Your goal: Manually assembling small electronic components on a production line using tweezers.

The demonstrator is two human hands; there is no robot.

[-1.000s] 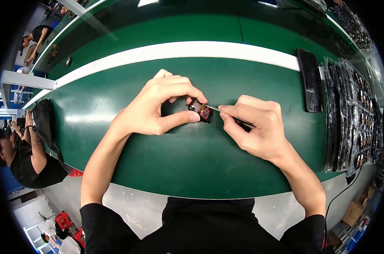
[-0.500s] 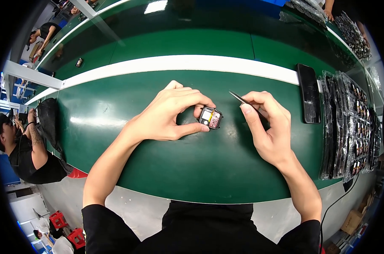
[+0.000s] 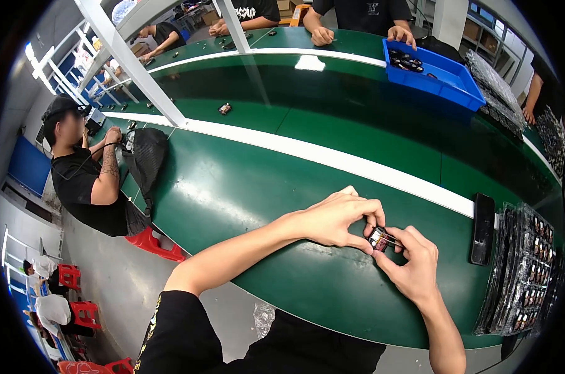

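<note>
Both hands meet over the green desk (image 3: pixel 245 187), and between them I see one small dark component (image 3: pixel 378 239) with reddish and metallic parts, held just above the surface. My left hand (image 3: pixel 335 219) pinches it from the far side, thumb under and fingers over, so that grip is clamped on the piece. My right hand (image 3: pixel 413 265) closes against its near side; a thin pale pin or tool seems to lie across the top, though it is too small to be sure. I judge the piece to be mid-work, not yet set down. Stacked trays of similar parts (image 3: pixel 524 274) wait at my right beside a black phone-like slab (image 3: pixel 482 229), so plenty seems left.
</note>
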